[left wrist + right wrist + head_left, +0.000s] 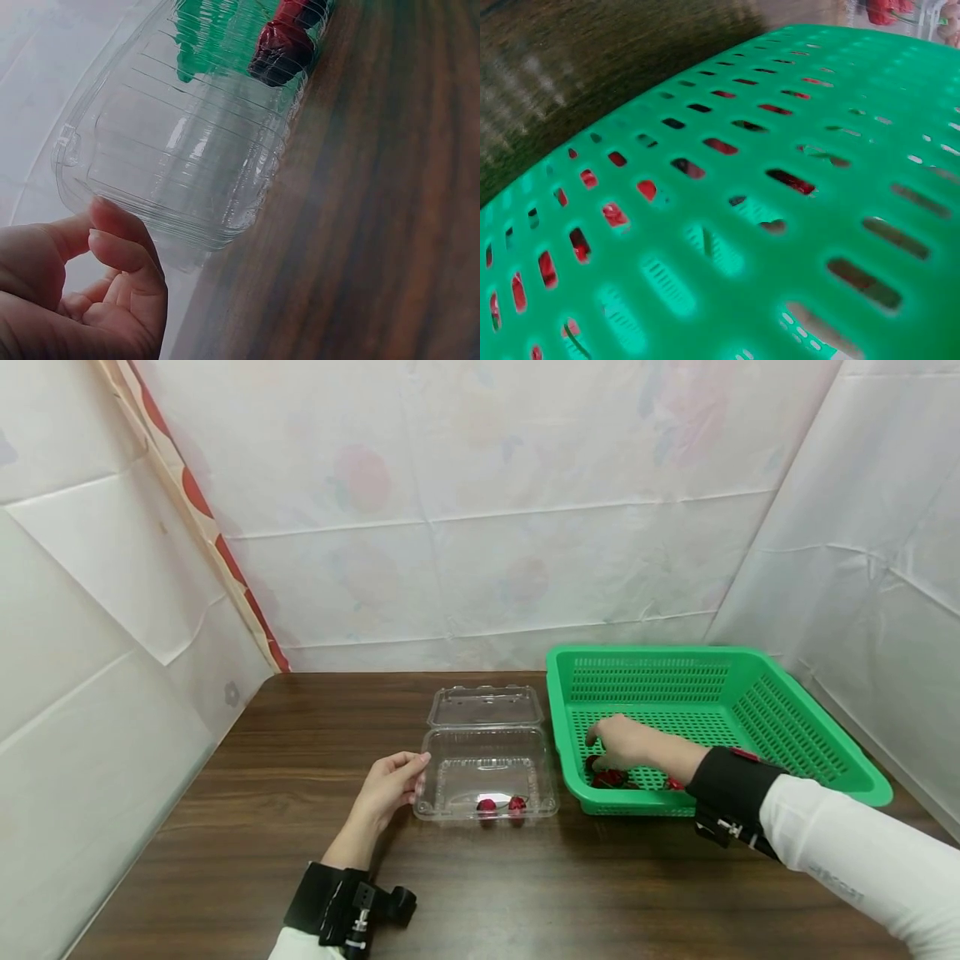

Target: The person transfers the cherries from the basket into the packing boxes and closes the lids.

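In the head view, my left hand [388,787] pinches the left rim of a clear plastic clamshell box [483,760], which lies with its lid folded back. Two dark red cherries [487,806] sit along its near side; they show darker in the left wrist view, at the box's far end [281,52]. Over to the right, my right hand [626,746] reaches down into a green plastic basket [720,672]. Its fingertips are at a cluster of cherries [611,778] in the near left corner; I cannot tell whether they grip one. The basket's slotted wall [727,187] mostly hides this hand in the right wrist view.
Another red cherry [673,784] lies by the basket's near wall, below the right wrist. Box and basket stand side by side on a dark wooden table [315,718]. White sheeting [480,577] hangs behind the table and along both sides.
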A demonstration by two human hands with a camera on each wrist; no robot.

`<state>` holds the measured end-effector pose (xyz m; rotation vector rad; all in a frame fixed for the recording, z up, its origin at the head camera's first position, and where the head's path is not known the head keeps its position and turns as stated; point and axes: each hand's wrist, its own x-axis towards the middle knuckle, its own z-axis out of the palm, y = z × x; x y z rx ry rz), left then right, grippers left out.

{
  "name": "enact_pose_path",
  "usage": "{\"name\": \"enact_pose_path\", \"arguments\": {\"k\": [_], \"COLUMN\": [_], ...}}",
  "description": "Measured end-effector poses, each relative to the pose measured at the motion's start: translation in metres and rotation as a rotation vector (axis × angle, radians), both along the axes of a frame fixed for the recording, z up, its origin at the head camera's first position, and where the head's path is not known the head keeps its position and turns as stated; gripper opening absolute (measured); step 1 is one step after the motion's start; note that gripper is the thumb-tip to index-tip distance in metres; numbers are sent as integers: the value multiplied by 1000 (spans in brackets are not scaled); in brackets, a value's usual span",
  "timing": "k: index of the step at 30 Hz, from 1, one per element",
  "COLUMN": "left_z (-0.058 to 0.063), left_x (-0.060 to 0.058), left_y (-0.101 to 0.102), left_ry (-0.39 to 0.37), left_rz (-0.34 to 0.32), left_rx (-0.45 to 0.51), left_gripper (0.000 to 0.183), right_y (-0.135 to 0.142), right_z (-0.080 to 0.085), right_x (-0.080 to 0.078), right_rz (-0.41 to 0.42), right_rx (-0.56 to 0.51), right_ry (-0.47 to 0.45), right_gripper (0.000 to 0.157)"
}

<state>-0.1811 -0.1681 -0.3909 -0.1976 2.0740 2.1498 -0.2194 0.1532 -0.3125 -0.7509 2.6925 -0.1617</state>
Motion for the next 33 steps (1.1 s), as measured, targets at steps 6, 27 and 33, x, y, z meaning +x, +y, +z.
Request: {"name": "enact_pose_path", "arguments": {"k": [6,27,33], "left_z": [-1,-4,-4], "left_x": [-1,-2,-2], "left_y": [-1,-2,-3], "left_ry": [1,-5,-8], "left_rz": [2,7,5], "left_rx": [10,39,45], "left_gripper": [21,22,21], "right_y": [-2,3,2], "right_z": [-9,-21,-19], "right_x": [2,4,7], "right_rz": [23,158,148], "right_rx": [1,-172,-220], "right_ry": [-47,88,108], "right_gripper": [39,10,15]}}
